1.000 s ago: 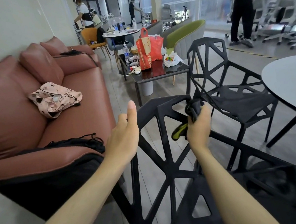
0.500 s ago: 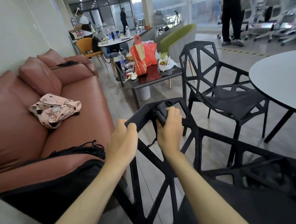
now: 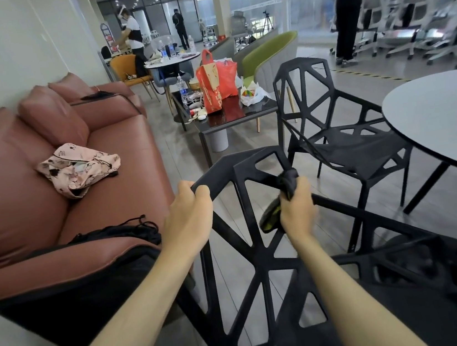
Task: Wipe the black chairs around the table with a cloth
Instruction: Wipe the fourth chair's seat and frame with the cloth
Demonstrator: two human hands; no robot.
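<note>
Left hand [image 3: 188,218] fingers curl over the near chair [image 3: 257,256] backrest; right hand [image 3: 297,207] fingers clench the cloth [image 3: 286,182] against it.

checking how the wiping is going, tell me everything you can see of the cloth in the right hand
The cloth is dark grey to black, with a yellow-green patch at its lower end, and looks soft. It is bunched up, not spread. The right hand grips it and presses its upper end against the top rail of the near black chair, at the rail's right end. The lower end hangs out to the left of the hand. Its full size is hidden.
</note>
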